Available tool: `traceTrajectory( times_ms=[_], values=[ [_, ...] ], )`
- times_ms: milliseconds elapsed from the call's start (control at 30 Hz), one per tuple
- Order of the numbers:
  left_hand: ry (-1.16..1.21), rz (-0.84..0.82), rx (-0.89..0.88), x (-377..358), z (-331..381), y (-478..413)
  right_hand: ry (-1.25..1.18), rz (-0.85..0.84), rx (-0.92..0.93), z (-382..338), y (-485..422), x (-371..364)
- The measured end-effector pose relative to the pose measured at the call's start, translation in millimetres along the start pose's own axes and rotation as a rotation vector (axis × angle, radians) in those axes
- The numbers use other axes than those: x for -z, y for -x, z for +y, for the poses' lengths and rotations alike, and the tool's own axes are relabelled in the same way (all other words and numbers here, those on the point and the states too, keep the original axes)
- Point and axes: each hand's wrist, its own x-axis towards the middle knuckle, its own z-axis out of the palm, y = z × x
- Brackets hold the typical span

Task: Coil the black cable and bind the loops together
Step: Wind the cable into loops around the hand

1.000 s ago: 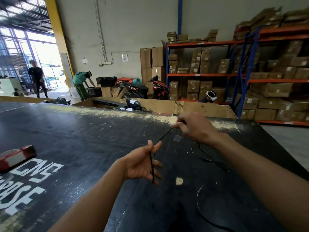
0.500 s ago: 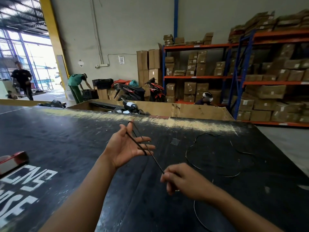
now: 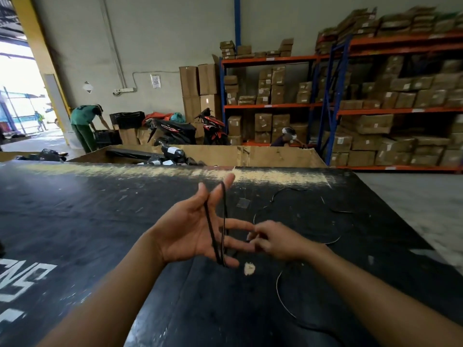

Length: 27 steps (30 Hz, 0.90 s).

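A thin black cable (image 3: 213, 229) is looped around the spread fingers of my left hand (image 3: 190, 231), running from the raised upper fingers down to the lowest finger. That hand is held palm up above the black table (image 3: 75, 216). My right hand (image 3: 273, 237) sits just to the right of it, fingers pinched on the cable close to the left fingertips. The loose rest of the cable (image 3: 283, 294) trails over the table to the right and toward me.
A pale chip (image 3: 249, 268) marks the table below my hands. White painted letters (image 3: 20, 281) show at the left. Beyond the far edge stands a cardboard bin (image 3: 273, 156) with black parts, then motorbikes, shelving with boxes, and a person in green (image 3: 85, 126).
My right hand has come up from lower on the table to my left fingertips, laying another loop over the left hand. The left hand has turned more palm up with fingers spread wider.
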Motion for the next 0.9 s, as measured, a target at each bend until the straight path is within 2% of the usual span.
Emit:
traceTrajectory(
  times_ms=[167,300,400,467,600,767,900],
  values=[
    [-0.089,0.027,0.217,0.5,-18.5,-4.9,0.441,0.077,0.04,-7.4,-17.1,48.5],
    [-0.152,0.07,0.331,8.2,-33.2,-9.9,0.563,0.228,0.067,-19.2,-26.1,88.1],
    [-0.207,0.173,0.385,18.3,-41.1,-11.8,0.534,0.269,0.068,-31.7,-28.2,108.7],
    [-0.2,0.25,0.357,25.6,-42.2,-11.6,0.516,0.271,0.079,-40.5,-28.1,114.2],
    [-0.07,0.411,0.204,42.4,-31.9,-7.6,0.376,0.227,0.081,-55.0,-18.1,111.9],
    [0.006,0.511,-0.002,52.0,-6.1,-4.2,0.118,0.139,0.08,-68.0,9.4,88.7],
    [0.038,0.539,-0.133,51.4,13.8,-4.4,-0.199,-0.046,0.032,-67.6,32.8,47.5]
  ],
)
